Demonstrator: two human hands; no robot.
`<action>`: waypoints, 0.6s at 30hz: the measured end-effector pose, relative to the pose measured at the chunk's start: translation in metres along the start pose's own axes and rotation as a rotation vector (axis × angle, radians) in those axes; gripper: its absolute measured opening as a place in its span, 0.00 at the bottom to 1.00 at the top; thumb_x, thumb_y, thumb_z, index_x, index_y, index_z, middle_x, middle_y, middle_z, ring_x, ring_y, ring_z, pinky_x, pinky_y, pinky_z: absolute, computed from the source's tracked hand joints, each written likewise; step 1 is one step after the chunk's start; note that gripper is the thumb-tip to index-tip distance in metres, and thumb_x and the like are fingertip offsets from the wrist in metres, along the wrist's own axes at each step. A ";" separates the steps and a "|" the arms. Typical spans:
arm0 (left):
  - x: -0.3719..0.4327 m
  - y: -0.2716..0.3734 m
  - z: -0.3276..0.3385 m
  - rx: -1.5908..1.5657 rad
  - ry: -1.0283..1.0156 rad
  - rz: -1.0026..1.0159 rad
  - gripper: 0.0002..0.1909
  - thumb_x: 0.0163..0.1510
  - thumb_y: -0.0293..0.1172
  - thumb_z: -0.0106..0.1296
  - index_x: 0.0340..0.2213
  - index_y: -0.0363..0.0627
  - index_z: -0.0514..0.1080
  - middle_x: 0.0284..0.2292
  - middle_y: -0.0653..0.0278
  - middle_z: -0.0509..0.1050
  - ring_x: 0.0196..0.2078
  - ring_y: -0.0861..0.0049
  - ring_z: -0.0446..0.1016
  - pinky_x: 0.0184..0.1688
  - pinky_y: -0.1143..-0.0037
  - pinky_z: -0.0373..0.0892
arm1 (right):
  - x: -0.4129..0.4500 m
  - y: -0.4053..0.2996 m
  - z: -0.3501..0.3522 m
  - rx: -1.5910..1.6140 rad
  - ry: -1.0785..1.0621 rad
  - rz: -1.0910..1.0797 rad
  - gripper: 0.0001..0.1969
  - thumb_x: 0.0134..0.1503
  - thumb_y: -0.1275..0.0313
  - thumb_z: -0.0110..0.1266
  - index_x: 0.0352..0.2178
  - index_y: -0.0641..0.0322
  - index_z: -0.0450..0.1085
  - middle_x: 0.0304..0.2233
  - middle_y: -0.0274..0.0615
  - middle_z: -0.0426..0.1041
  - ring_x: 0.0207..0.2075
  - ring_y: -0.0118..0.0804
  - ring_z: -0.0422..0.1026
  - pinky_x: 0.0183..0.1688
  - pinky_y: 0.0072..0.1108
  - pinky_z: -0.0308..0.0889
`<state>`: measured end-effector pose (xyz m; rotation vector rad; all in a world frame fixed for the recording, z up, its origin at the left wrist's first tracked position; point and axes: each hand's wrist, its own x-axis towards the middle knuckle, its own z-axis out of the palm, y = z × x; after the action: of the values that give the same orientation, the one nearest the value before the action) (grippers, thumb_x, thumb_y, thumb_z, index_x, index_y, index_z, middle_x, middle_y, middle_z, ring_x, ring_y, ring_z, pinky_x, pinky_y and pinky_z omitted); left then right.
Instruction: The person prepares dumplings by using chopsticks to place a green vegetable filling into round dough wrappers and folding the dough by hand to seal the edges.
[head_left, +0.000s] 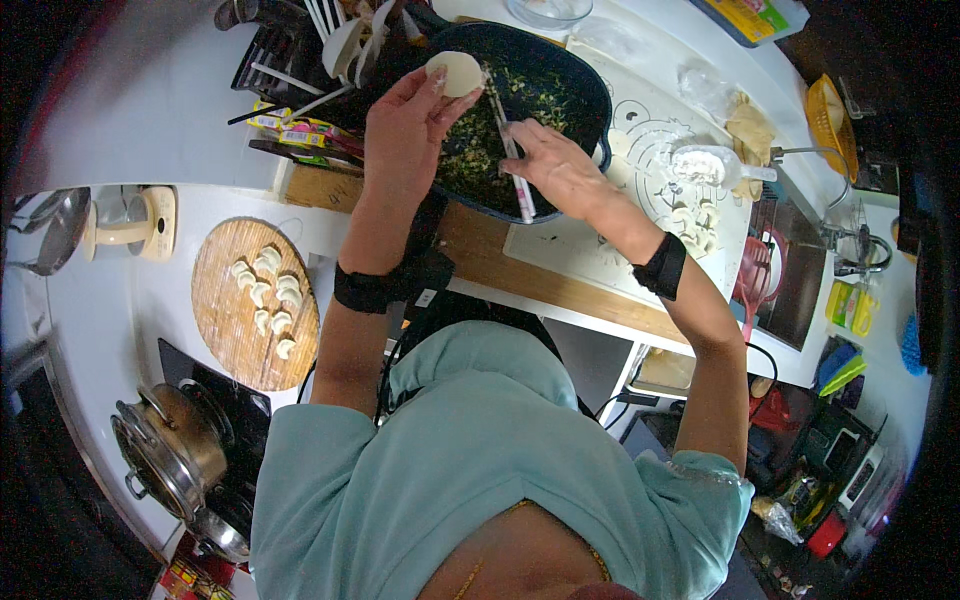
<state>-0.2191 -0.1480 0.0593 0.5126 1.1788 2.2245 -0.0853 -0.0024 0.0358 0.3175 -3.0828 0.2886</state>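
Observation:
My left hand (411, 124) holds a round dough wrapper (457, 73) by its edge, above the left side of a dark pan (604, 97). In the pan lies chopped green filling (540, 94). A pair of chopsticks (519, 191) is in my right hand (551, 161), their tips near the wrapper and the filling. To the right, on a printed white mat (645, 82), lie folded dumplings (697, 232), some flat wrappers (619, 157) and a clear scoop of flour (701, 166). More dumplings (281, 292) rest on a round wooden board (225, 330) at the left.
A utensil holder (262, 60) stands at the upper left, and a glass bowl (551, 13) behind the pan. Steel pots (169, 450) stand at the lower left. At the right are a sink (795, 277) with a tap (862, 255), a pink slotted spoon (752, 274) and a yellow basket (825, 112).

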 end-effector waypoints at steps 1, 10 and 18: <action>0.001 0.003 -0.005 0.044 0.005 0.006 0.13 0.54 0.25 0.44 0.39 0.26 0.63 0.37 0.52 0.69 0.40 0.68 0.71 0.43 0.74 0.72 | 0.001 -0.002 -0.002 0.001 -0.004 -0.002 0.16 0.43 0.80 0.47 0.37 0.58 0.71 0.44 0.46 0.61 0.47 0.45 0.61 0.48 0.24 0.61; -0.009 0.011 -0.024 0.032 0.095 -0.139 0.13 0.51 0.23 0.47 0.37 0.25 0.64 0.36 0.51 0.69 0.39 0.66 0.72 0.42 0.73 0.73 | -0.020 -0.011 -0.059 0.472 0.687 0.397 0.07 0.48 0.76 0.54 0.32 0.61 0.72 0.28 0.41 0.72 0.30 0.34 0.70 0.32 0.20 0.67; -0.012 0.008 -0.027 -0.161 0.123 -0.202 0.12 0.51 0.23 0.48 0.36 0.25 0.65 0.35 0.50 0.70 0.38 0.64 0.72 0.42 0.70 0.73 | -0.022 -0.005 -0.063 0.756 0.799 0.642 0.08 0.51 0.74 0.53 0.30 0.70 0.71 0.30 0.37 0.68 0.24 0.22 0.66 0.25 0.13 0.62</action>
<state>-0.2275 -0.1761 0.0505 0.1849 1.0494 2.1763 -0.0624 0.0094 0.0978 -0.6425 -2.0758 1.2281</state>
